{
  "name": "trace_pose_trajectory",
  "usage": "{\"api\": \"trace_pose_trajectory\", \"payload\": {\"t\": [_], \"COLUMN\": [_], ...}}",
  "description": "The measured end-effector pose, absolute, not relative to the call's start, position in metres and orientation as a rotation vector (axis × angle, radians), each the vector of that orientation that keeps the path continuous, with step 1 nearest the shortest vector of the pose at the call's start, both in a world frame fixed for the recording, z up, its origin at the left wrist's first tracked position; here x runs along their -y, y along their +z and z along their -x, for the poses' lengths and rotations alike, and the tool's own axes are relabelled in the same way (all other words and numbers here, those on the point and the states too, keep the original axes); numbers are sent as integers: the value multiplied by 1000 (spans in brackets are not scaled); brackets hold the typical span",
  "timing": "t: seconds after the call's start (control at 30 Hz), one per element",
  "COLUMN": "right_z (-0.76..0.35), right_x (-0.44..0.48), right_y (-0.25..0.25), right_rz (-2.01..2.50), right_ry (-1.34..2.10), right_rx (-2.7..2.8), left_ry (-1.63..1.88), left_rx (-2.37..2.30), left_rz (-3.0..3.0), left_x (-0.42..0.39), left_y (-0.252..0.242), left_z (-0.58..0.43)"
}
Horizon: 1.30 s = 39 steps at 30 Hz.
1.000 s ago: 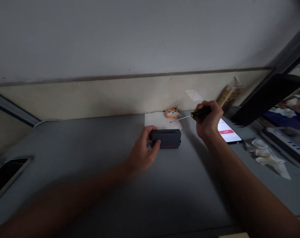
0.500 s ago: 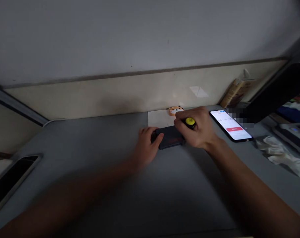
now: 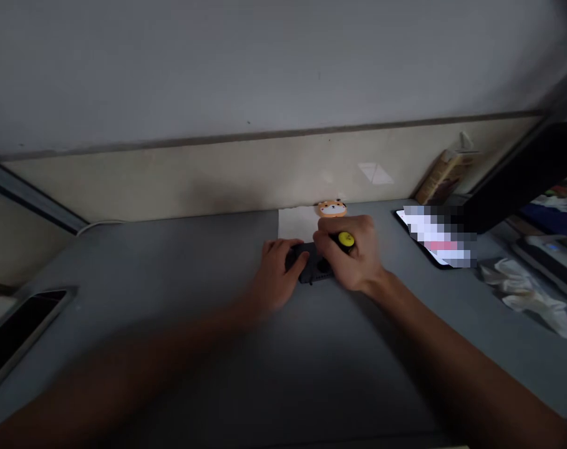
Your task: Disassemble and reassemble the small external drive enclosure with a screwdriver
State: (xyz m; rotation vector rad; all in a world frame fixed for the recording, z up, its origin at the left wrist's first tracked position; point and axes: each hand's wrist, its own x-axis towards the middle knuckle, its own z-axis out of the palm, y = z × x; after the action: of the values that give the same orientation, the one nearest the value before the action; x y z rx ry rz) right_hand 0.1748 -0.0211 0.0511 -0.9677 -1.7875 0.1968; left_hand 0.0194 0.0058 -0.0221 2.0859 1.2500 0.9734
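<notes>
A dark, flat rectangular case [image 3: 314, 268] lies on the grey table in front of me. My left hand [image 3: 282, 268] grips its left end, thumb on top and fingers on the far side. In the fist of my right hand [image 3: 353, 249] is what looks like a screwdriver [image 3: 345, 239], black-handled with a round yellow end facing up. Its tip is hidden under the fist, which covers the right part of the case. Just beyond the hands, a white paper sheet [image 3: 296, 221] and an orange-and-white animal-face item [image 3: 332, 208] lie by the wall.
A phone with its screen lit [image 3: 428, 240] lies to the right, near a crumpled tissue [image 3: 529, 296]. Behind it a box [image 3: 445, 178] leans by the wall, beside a dark post [image 3: 512, 181]. At far left lies a dark-screened device [image 3: 24, 330].
My right hand has shifted left and slightly toward me with the screwdriver, now covering more of the case. My left hand stays on the case's left end.
</notes>
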Motion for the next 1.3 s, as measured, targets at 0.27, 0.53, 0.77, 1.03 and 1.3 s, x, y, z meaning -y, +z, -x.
{"api": "trace_pose_trajectory", "payload": {"t": [0.27, 0.53, 0.77, 1.03, 1.3], "right_z": [-177, -175, -177, -177, -186], "right_x": [24, 21, 24, 20, 13], "right_y": [54, 49, 55, 55, 53], "right_rz": [996, 998, 1011, 1031, 995], "right_ry": [336, 345, 289, 486, 487], "right_rx": [1632, 1697, 1692, 1607, 1486], "left_ry": [1027, 1140, 1142, 1234, 1102], "left_rx": [-1245, -1252, -1230, -1149, -970], "left_rz": [-2069, -2023, -2115, -2261, -2265], "left_x": [-3, -5, -1, 4, 9], "left_y": [-24, -21, -17, -13, -7], "left_z": [-19, -20, -16, -15, -15]}}
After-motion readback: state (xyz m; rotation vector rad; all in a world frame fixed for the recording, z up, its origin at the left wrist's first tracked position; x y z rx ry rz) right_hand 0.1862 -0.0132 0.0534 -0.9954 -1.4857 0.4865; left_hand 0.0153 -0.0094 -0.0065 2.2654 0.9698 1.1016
